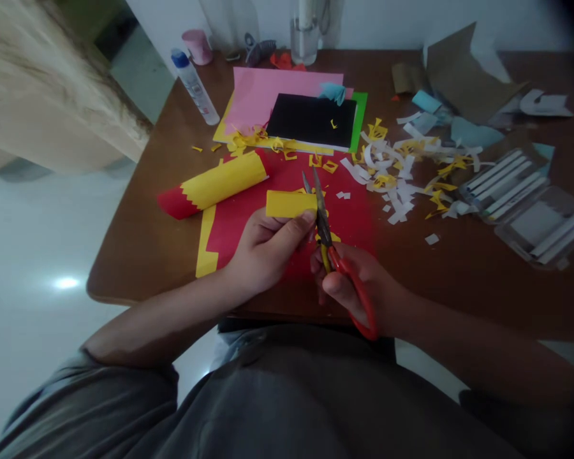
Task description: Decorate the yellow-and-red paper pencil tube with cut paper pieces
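1. **Step in hand:** This looks like paper cutting. The left hand (266, 250) holds a yellow paper piece (291, 204) out to the scissors (326, 231), which the right hand (356, 287) works at its right end.

2. **Left hand:** It is closed in a firm pinch, with the thumb across the lower edge of the paper and the fingers curled behind it. The paper sits just above the fingers, in the space between the two hands, and is raised over a red paper sheet (249, 213).

3. **Right hand:** It is clenched around the red-handled scissors, with the fingers through the bows. The blades stand slightly parted and point up and away from the hand, right at the paper's end. Whether they have bitten into it is hard to tell.

4. **What the next move calls for:** The position calls for a squeeze of the bows while the left hand keeps the paper steady, guiding the blades along the edge.

5. **Around the hands:** Beyond the left hand lies a rolled yellow-and-red paper tube (213, 185) with a zigzag edge. Further out from the hands are a black paper sheet (310, 121), a pink paper sheet (272, 95) and a glue bottle (194, 86). To the right of the right hand, white paper scraps (392, 182) and yellow paper scraps (377, 132) litter the wooden table (124, 258).
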A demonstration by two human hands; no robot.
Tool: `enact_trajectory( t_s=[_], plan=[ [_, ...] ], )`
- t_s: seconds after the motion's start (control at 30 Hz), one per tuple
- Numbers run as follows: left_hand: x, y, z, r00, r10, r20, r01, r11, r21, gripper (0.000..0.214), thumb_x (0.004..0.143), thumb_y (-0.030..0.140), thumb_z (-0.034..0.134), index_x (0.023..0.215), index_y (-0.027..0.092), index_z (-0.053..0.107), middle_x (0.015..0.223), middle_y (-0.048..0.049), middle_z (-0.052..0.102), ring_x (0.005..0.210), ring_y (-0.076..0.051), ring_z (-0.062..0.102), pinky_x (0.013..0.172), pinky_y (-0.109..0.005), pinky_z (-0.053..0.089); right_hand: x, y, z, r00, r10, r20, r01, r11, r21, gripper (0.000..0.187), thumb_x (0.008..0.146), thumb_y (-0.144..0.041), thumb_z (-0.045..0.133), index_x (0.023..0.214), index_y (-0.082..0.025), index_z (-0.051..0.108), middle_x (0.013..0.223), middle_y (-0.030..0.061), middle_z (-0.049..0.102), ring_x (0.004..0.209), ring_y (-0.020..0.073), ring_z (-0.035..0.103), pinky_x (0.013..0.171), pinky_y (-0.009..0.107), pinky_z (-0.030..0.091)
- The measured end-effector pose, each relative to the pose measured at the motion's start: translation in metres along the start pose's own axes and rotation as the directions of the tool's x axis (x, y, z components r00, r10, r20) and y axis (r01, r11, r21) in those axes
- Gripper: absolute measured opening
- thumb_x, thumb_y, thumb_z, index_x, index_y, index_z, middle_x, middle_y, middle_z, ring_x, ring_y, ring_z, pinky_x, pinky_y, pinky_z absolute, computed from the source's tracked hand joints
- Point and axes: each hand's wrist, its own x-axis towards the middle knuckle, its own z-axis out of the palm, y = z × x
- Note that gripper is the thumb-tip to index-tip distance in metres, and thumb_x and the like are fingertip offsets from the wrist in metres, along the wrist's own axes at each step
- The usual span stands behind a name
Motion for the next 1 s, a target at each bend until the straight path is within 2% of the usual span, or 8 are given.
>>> enact_trajectory(
  t_s=[0.13,0.27,0.33,0.5,0.63,0.73,0.87,1.0],
  plan=[
    [0.003,-0.001,0.000,0.999,0.022,-0.026,-0.022,1.000,-0.008,0.052,0.109,0.049,0.082,0.068,0.021,0.072,0.065,-0.0004,0.065,0.063,-0.013,0.055,0.064,-0.029,0.049,0.001,-0.004,0.000,0.999,0.029,-0.014,-0.029,1.000,0.005,0.078,0.080,-0.098,0.089,0.085,-0.027,0.056,0.071,-0.0041,0.055,0.065,0.0168,0.052,0.062,0.034,0.043],
    [0.004,-0.001,-0.003,0.999,0.006,-0.038,-0.006,1.000,-0.003,0.052,0.107,0.050,0.085,0.067,0.021,0.070,0.065,-0.0002,0.063,0.064,-0.013,0.053,0.063,-0.029,0.044,0.000,-0.003,-0.002,0.999,0.042,0.002,-0.042,0.999,0.005,0.076,0.083,-0.097,0.087,0.088,-0.027,0.056,0.070,-0.0046,0.054,0.062,0.0164,0.050,0.060,0.034,0.040],
    [0.005,-0.001,-0.005,0.999,-0.024,-0.035,0.023,0.999,-0.027,0.052,0.106,0.051,0.086,0.066,0.021,0.071,0.064,-0.0004,0.063,0.062,-0.013,0.052,0.061,-0.030,0.042,0.000,0.000,-0.004,1.000,0.021,0.017,-0.021,1.000,-0.014,0.076,0.087,-0.098,0.083,0.088,-0.027,0.056,0.073,-0.0034,0.056,0.065,0.0173,0.052,0.062,0.035,0.043],
    [0.008,-0.001,-0.014,0.995,-0.071,0.067,0.076,0.994,-0.077,0.050,0.105,0.052,0.086,0.068,0.021,0.075,0.063,-0.0008,0.065,0.059,-0.013,0.055,0.060,-0.030,0.043,-0.002,0.004,-0.011,0.998,-0.010,0.058,0.013,0.999,-0.048,0.077,0.094,-0.101,0.072,0.089,-0.027,0.054,0.077,-0.0026,0.057,0.069,0.0179,0.057,0.067,0.036,0.047],
    [0.012,0.002,-0.021,0.986,-0.072,0.148,0.093,0.985,-0.143,0.050,0.105,0.048,0.087,0.067,0.020,0.074,0.059,0.0004,0.062,0.055,-0.011,0.054,0.055,-0.028,0.040,-0.001,0.000,-0.014,0.998,0.019,0.053,-0.016,0.998,-0.068,0.084,0.086,-0.108,0.073,0.086,-0.026,0.054,0.074,-0.0025,0.058,0.064,0.0163,0.055,0.061,0.034,0.043],
    [0.016,0.008,-0.026,0.975,-0.090,0.204,0.127,0.976,-0.175,0.049,0.102,0.046,0.089,0.064,0.019,0.074,0.055,0.0007,0.060,0.051,-0.010,0.054,0.053,-0.027,0.041,-0.003,-0.007,-0.018,0.997,0.038,0.068,-0.032,0.995,-0.091,0.085,0.083,-0.109,0.075,0.089,-0.026,0.058,0.074,-0.0018,0.061,0.064,0.0164,0.057,0.061,0.033,0.045],
    [0.020,0.016,-0.032,0.954,-0.133,0.267,0.176,0.974,-0.144,0.051,0.096,0.050,0.094,0.062,0.019,0.074,0.051,0.0008,0.060,0.047,-0.010,0.053,0.053,-0.026,0.043,-0.009,-0.016,-0.026,0.985,0.040,0.169,-0.028,0.997,-0.071,0.080,0.091,-0.103,0.074,0.096,-0.024,0.060,0.077,-0.0009,0.061,0.071,0.0182,0.059,0.066,0.033,0.052],
    [0.022,0.020,-0.033,0.952,-0.161,0.259,0.200,0.971,-0.132,0.055,0.093,0.053,0.096,0.058,0.019,0.070,0.049,0.0002,0.059,0.044,-0.010,0.051,0.048,-0.026,0.038,-0.011,-0.018,-0.032,0.976,0.041,0.215,-0.025,0.997,-0.073,0.075,0.096,-0.100,0.070,0.098,-0.025,0.061,0.082,0.0008,0.062,0.075,0.0197,0.058,0.069,0.034,0.052]
  ],
)
